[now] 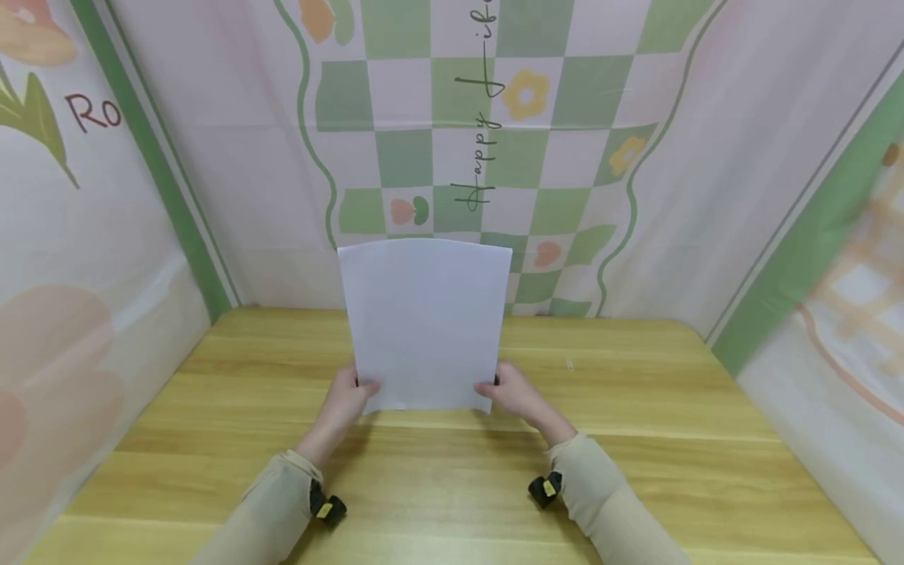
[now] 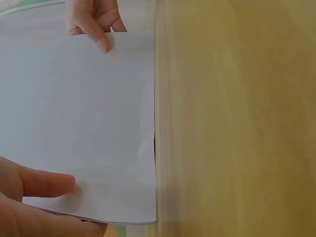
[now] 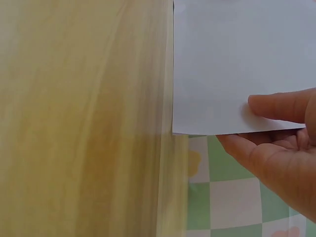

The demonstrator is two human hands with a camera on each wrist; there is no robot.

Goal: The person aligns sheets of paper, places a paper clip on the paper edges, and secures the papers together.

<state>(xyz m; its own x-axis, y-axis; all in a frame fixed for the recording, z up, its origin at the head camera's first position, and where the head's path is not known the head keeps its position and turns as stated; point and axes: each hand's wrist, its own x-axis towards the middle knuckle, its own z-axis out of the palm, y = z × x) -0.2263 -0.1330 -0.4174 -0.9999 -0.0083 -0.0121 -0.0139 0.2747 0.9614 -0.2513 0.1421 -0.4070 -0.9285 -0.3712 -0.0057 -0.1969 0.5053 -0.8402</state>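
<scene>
White paper sheets (image 1: 427,322) stand upright above the table, broad face toward me, top edge slightly bowed. Their layered edge shows in the left wrist view, so it looks like a thin stack; I cannot tell how many. My left hand (image 1: 349,396) pinches the lower left side, thumb on the near face and fingers behind. On the lower right side my right hand (image 1: 515,390) grips in the same way. In the right wrist view, the right thumb (image 3: 281,106) lies on the paper (image 3: 237,64) with the other fingers beneath its edge.
The wooden table (image 1: 438,486) spreads under both arms. Small white marks (image 1: 570,364) show on it at right. A patterned curtain (image 1: 268,196) hangs behind the table and along both sides. Black devices with yellow labels sit at the left cuff (image 1: 328,508) and right cuff (image 1: 545,490).
</scene>
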